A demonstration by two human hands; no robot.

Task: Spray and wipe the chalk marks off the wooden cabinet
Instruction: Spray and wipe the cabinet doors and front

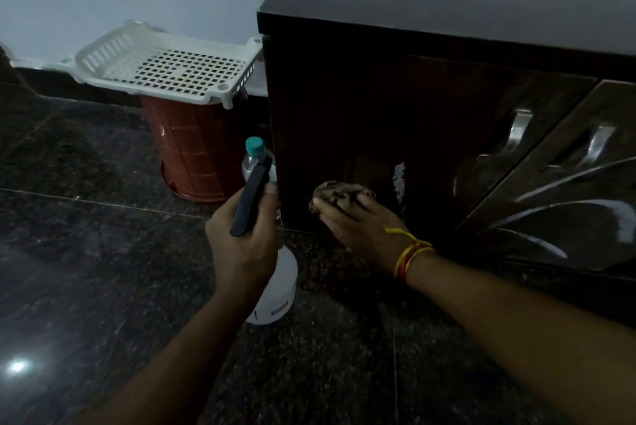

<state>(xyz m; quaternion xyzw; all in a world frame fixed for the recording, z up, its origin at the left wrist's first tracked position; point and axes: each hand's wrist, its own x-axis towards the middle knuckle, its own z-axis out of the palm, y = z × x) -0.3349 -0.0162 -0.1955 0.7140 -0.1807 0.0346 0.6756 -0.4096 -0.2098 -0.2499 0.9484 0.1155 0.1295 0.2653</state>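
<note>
While we crouch over the dark floor (103,287), our left hand (241,245) is nearest, its grip clenched around the neck of the spray bottle (278,290), with the thumb lying beside the black trigger head (251,201). That white body hangs below the grip and looks like light, smooth plastic; we judge it could turn slippery if wet, so the neck under the head is the sound place to hold it, as now.

Just to the right of that grip, our right hand (361,221) presses a crumpled patterned cloth (339,192) against the lower front of the wooden cabinet (395,98). The cloth is soft and bunches readily; the fingers spread over it and curl at its edge, so it stays balled under the palm. A wadded hold like this seems best for rubbing with pressure.

Beyond the cloth and a little right, a pale chalk mark (399,180) remains on the glossy panel. The cabinet is stiff, heavy and should not shift under wiping.

Farther off, beyond the left grip, stand a clear water bottle (253,158), a brown bin (196,149) and a white basket (165,63) on top of it.
</note>
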